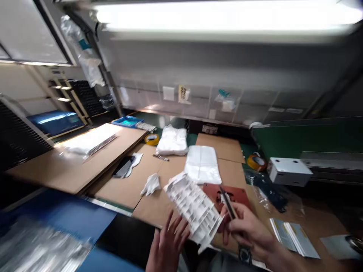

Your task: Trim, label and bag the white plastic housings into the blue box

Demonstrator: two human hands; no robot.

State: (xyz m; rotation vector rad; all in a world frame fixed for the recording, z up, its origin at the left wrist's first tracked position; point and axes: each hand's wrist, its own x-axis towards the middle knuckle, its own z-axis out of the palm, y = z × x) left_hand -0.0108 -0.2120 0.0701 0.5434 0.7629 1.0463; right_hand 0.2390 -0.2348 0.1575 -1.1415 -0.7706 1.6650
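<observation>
A white moulded plastic part (195, 207) with rows of ribbed compartments is tilted over the front of the bench. My right hand (249, 228) is closed around a slim dark tool (228, 204), its narrow end pointing up and away; blur hides its exact kind. The fingers of this hand are also close to the part's right end, and I cannot tell whether they grip it. At the part's near left side is my left hand (168, 241), its fingers stretched out and apart. Behind the part lies a reddish-brown sheet (241, 192), partly covered by my right hand and the tool.
Cardboard sheets (119, 192) cover the bench. White bagged stacks (202, 164), a crumpled white glove or cloth (151, 184) and yellow tape (151, 139) lie beyond. To the right are a white box (289, 172), another tape roll (256, 162) and silvery strips (295, 238).
</observation>
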